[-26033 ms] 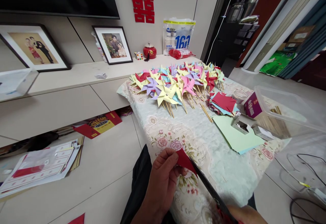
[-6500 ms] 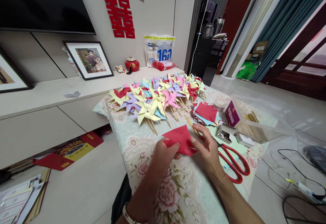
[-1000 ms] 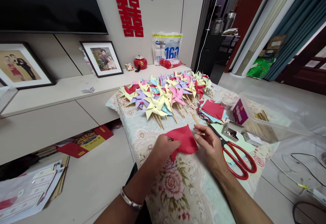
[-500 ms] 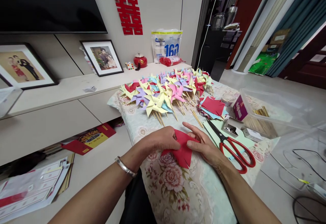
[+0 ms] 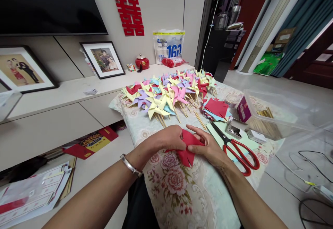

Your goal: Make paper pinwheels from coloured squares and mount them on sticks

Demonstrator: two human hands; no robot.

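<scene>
A piece of red paper [image 5: 186, 157] with cut slits is held between both hands above the flowered tablecloth [image 5: 179, 191]. My left hand [image 5: 170, 137] curls over its upper left side, fingertips partly hidden behind the paper. My right hand [image 5: 204, 142] grips its right side, the thumb pressed on the front near the centre and the index finger stretched out above. Beyond the hands stand several finished paper pinwheels [image 5: 158, 105] on sticks. To the right of my right hand lie red-handled scissors [image 5: 235, 149] and a stack of cut paper squares [image 5: 215, 108].
A small box of metal pins [image 5: 235, 132] and a white box [image 5: 257, 136] sit right of the scissors. Behind them is a clear plastic bin [image 5: 281, 118] with wooden sticks [image 5: 267, 116]. Loose sticks [image 5: 199, 119] lie by the pinwheels. A white cabinet [image 5: 65, 79] stands at left.
My left hand has turned inward toward the middle of the red paper, bending more of it over. My right thumb has shifted slightly left. The camera view has moved a little.
</scene>
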